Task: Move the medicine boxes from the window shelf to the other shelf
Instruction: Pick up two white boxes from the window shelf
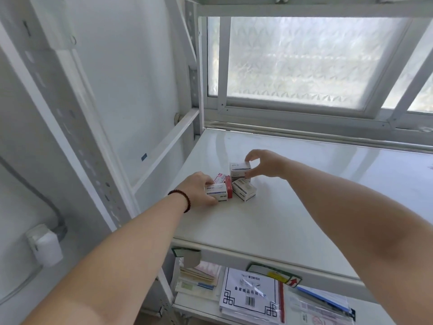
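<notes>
A: Medicine boxes (230, 185), status? Clustered mid-left on window shelf (293, 184), white surface, below frosted window (304, 62).

B: Noted. Left hand (199, 190) first: fingers curled round white box (216, 191) at near-left edge of cluster, box resting on shelf. Dark bead bracelet (184, 199) at wrist.

A: Right hand (263, 164): thumb and fingertips pinching top box (239, 169) by its right end, narrow grip. Sits on the pile or just above it; cannot tell.

B: Neighbours: red box (228, 190) touching left-hand box; another white box (243, 190) tilted, under the pinched one.

A: Outward: lower shelf (201, 308) beneath, holding bagged paper packet (250, 294) and stacked documents (196, 280). Slotted metal upright (77, 127) at left, against wall.
</notes>
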